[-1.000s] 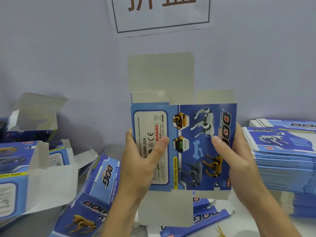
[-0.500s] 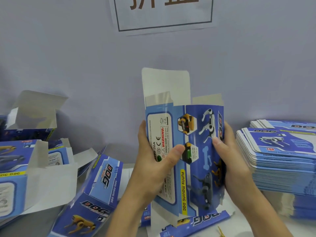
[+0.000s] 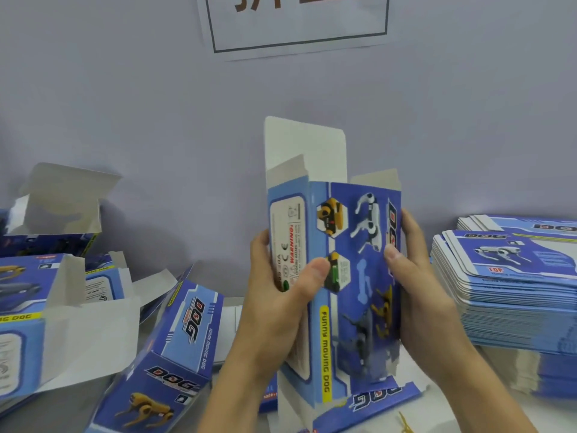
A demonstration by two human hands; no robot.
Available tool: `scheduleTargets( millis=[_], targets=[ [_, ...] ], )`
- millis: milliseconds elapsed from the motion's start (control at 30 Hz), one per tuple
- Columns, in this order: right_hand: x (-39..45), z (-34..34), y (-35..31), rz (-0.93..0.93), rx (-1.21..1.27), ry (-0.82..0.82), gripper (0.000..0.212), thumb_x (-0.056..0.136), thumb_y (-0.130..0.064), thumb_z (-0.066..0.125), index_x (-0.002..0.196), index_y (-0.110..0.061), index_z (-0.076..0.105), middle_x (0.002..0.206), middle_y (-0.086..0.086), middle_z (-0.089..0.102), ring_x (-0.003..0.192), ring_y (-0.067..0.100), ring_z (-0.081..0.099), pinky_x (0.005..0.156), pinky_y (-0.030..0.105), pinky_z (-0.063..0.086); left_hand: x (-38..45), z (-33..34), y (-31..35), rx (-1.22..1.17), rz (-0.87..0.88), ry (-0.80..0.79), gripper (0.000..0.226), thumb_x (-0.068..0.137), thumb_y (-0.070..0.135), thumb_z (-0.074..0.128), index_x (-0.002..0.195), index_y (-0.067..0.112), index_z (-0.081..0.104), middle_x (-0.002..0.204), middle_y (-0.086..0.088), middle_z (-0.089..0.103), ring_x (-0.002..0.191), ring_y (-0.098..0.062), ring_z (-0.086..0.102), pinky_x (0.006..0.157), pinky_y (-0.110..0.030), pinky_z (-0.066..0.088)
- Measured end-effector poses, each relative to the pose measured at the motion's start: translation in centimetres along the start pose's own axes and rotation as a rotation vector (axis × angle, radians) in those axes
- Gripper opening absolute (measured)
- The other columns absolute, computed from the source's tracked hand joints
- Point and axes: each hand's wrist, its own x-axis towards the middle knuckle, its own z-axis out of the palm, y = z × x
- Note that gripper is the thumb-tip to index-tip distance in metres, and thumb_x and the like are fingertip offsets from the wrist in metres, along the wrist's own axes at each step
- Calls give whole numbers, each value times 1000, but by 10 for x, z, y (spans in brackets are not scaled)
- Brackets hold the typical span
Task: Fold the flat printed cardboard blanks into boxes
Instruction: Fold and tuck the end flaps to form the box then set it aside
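Observation:
I hold a blue printed cardboard blank (image 3: 349, 276) upright in front of me, squeezed into an open tube with its grey end flaps standing up. My left hand (image 3: 278, 295) grips its left panel, thumb across the white warning label. My right hand (image 3: 415, 276) grips the right edge, thumb on the printed front and fingers behind. A tall stack of flat blanks (image 3: 512, 282) lies at the right.
Several folded boxes with open flaps (image 3: 62, 292) are heaped at the left, one lying tilted (image 3: 175, 354) near my left forearm. Another printed piece (image 3: 374, 401) lies on the table under the held blank. A wall with a paper sign (image 3: 296, 23) stands behind.
The flat blank has been pushed inward from both sides, so its panels have bent apart into a tube. Both hands have moved closer together.

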Motion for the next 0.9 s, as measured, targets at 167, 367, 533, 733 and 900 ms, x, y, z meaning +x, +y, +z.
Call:
scheduleTargets(
  millis=[167,367,533,733,900],
  targets=[
    [1,-13,-3,101,-27,-94,53,90,-34,68,138,-45,48,132,2,66,112,31,69,78,39,60,-1,-17,-7,9,3,-2,56,70,55,67,121,36,55,118,-4,70,105,-30,70,83,-47,58],
    [-1,-10,-1,79,-82,-94,61,78,-44,74,134,-49,51,125,4,70,105,32,72,77,39,61,5,-18,-11,-76,-109,-32,54,92,35,56,143,19,46,116,-8,72,102,-20,72,78,-30,60],
    [-2,-2,-2,7,-228,-135,78,78,-39,73,142,-59,33,126,-9,68,108,20,71,77,30,61,7,-8,5,-19,-9,151,84,69,65,74,140,65,29,134,13,59,116,-12,66,83,-34,61],
    [-2,3,-9,-40,-272,-149,97,82,-13,68,147,-62,14,126,-27,64,109,6,69,77,19,58,3,2,15,79,174,173,68,73,46,68,134,54,40,111,17,70,97,-7,73,66,-21,60],
    [-2,8,-14,-170,-323,-123,105,84,4,62,151,-56,7,115,-46,58,103,-8,67,72,10,54,0,8,25,99,271,116,72,79,42,63,142,56,32,125,29,62,113,-4,66,79,-32,62]
  ],
)
